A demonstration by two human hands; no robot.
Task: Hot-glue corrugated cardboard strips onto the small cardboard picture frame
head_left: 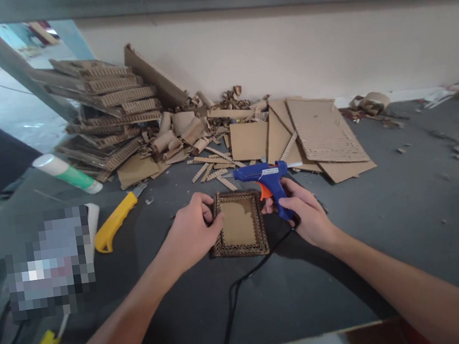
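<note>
A small rectangular cardboard tray (239, 222) with raised corrugated walls lies on the dark table. My left hand (192, 230) grips its left wall, thumb over the rim and fingers curled at the outer side. In my right hand (308, 212) is a blue glue gun (270, 180) with an orange trigger, held by the handle. Its nozzle points left, above the tray's far edge, over some thin cardboard strips (225, 181). A black cord runs from the handle down toward the table's front edge.
Stacked cardboard trays (118, 96) stand at the back left, beside scraps and rolls (182, 130). Flat cardboard sheets (327, 128) lie behind the glue gun. To the left are a yellow cutter (115, 223), a white and green tube (68, 173) and a blurred-out device (55, 262).
</note>
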